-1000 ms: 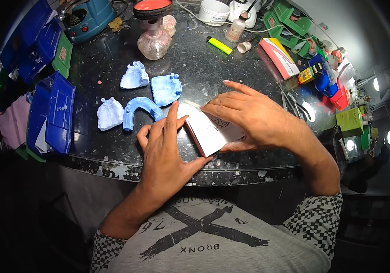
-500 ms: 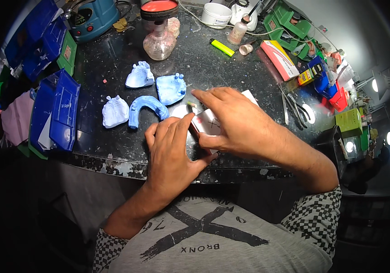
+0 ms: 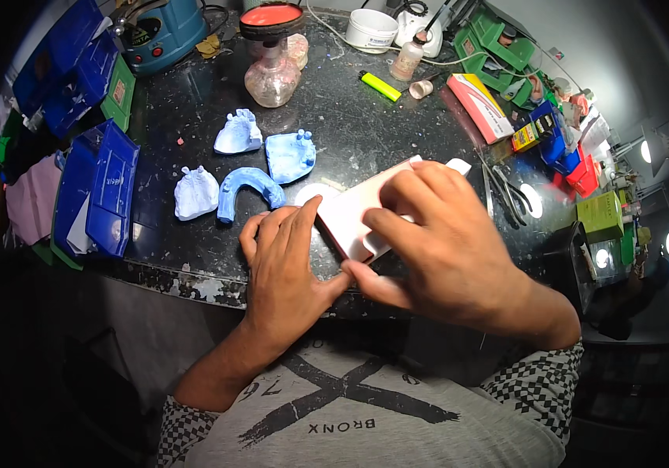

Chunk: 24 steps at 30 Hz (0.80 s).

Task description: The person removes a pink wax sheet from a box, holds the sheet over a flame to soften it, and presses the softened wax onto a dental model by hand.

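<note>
A flat white block (image 3: 352, 204) with a reddish side edge lies tilted between my hands near the bench's front edge. My left hand (image 3: 284, 261) is closed on its left corner, index finger along the side and thumb at the near edge. My right hand (image 3: 451, 249) bends its fingers over the top, its thumb close to the left thumb; it hides much of the block. A white end piece (image 3: 458, 166) shows past the right knuckles. Left of the block are a blue horseshoe-shaped dental cast (image 3: 250, 187) and three pale blue casts, one of them (image 3: 291, 156) nearest the block.
Behind stand a glass burner (image 3: 272, 82) under a pan of red material, a white tub (image 3: 371, 30) and a green lighter (image 3: 380, 86). Pliers (image 3: 514, 199) and a pink-and-white box (image 3: 480, 109) lie at right. Blue bins (image 3: 100, 191) line the left side.
The block has turned and shows a plain white top instead of the marked one. My right hand has shifted right and nearer, its fingers now more bent. The left hand barely moved.
</note>
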Tool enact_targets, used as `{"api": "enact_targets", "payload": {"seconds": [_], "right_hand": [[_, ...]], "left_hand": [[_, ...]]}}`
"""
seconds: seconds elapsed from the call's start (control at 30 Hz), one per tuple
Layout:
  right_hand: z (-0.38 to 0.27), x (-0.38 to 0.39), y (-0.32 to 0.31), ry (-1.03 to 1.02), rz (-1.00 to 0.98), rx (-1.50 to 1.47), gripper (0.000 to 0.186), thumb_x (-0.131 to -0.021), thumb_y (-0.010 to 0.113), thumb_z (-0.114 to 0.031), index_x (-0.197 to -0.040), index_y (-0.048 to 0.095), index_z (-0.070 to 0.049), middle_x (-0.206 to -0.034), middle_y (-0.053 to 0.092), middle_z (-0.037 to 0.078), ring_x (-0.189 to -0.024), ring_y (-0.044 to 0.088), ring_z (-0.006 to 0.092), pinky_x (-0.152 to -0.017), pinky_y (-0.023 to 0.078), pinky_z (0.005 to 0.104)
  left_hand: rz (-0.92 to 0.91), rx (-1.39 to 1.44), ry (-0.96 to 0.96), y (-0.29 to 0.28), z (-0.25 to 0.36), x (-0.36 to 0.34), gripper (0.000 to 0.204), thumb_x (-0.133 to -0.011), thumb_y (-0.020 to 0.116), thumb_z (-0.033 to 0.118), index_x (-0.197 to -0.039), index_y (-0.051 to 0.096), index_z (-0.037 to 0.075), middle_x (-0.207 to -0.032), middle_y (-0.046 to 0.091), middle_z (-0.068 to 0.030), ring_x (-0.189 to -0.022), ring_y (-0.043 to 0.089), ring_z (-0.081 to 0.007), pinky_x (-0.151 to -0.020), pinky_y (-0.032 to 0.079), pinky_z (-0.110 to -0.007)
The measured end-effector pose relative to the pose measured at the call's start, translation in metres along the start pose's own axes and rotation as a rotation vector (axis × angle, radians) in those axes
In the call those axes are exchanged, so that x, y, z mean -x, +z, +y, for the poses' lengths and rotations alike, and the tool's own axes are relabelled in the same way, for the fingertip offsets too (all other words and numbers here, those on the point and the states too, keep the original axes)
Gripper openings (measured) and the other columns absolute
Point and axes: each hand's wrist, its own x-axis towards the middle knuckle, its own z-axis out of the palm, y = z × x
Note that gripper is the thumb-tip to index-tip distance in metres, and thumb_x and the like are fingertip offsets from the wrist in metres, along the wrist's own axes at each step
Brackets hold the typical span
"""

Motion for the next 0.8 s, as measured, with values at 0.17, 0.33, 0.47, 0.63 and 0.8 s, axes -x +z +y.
{"api": "enact_targets", "payload": {"seconds": [0.17, 0.33, 0.47, 0.63, 0.8], "right_hand": [[0.006, 0.030, -0.025, 0.005, -0.049, -0.226, 0.034, -0.091, 0.070, -0.033, -0.082, 0.066, 0.000, -0.094, 0.062, 0.012, -0.084, 0.064, 0.0261, -0.070, 0.054, 0.0336], [0.037, 0.046, -0.005, 0.225, -0.126, -0.387, 0.018, -0.092, 0.068, -0.019, -0.097, 0.066, -0.002, -0.088, 0.064, 0.014, -0.083, 0.066, 0.0354, -0.074, 0.055, 0.0424], [0.060, 0.023, 0.000, 0.169, -0.314, -0.372, 0.032, -0.083, 0.076, -0.019, -0.110, 0.063, -0.006, -0.095, 0.065, 0.013, -0.090, 0.067, 0.0345, -0.080, 0.056, 0.0431], [0.077, -0.001, 0.007, -0.250, -0.204, -0.171, 0.040, -0.079, 0.078, -0.022, -0.113, 0.063, -0.009, -0.114, 0.064, 0.009, -0.105, 0.066, 0.0281, -0.084, 0.058, 0.0398], [0.082, -0.013, 0.009, -0.312, -0.315, -0.040, 0.040, -0.079, 0.076, -0.026, -0.113, 0.064, -0.008, -0.105, 0.066, 0.012, -0.097, 0.069, 0.0306, -0.081, 0.058, 0.0419]], "left_hand": [[-0.005, -0.006, -0.024, -0.007, 0.008, -0.001, 0.087, -0.060, 0.089, 0.023, -0.138, 0.053, 0.009, -0.117, 0.061, -0.0095, -0.115, 0.054, -0.0263, -0.107, 0.029, -0.046], [-0.022, -0.102, 0.085, -0.003, 0.008, -0.002, 0.075, -0.061, 0.088, 0.020, -0.128, 0.056, 0.012, -0.117, 0.062, -0.0069, -0.115, 0.054, -0.0271, -0.106, 0.029, -0.045], [0.041, -0.012, 0.075, 0.001, 0.005, -0.001, 0.070, -0.058, 0.090, 0.017, -0.117, 0.054, 0.009, -0.114, 0.062, -0.0083, -0.112, 0.055, -0.0287, -0.106, 0.030, -0.046], [0.026, 0.027, 0.017, 0.000, 0.005, 0.001, 0.060, -0.061, 0.090, 0.021, -0.103, 0.049, 0.008, -0.123, 0.061, -0.0123, -0.114, 0.054, -0.0304, -0.105, 0.030, -0.049], [0.062, 0.022, 0.062, 0.002, 0.003, -0.001, 0.062, -0.057, 0.093, 0.019, -0.092, 0.043, 0.009, -0.114, 0.064, -0.0148, -0.108, 0.056, -0.0320, -0.103, 0.033, -0.047]]}}
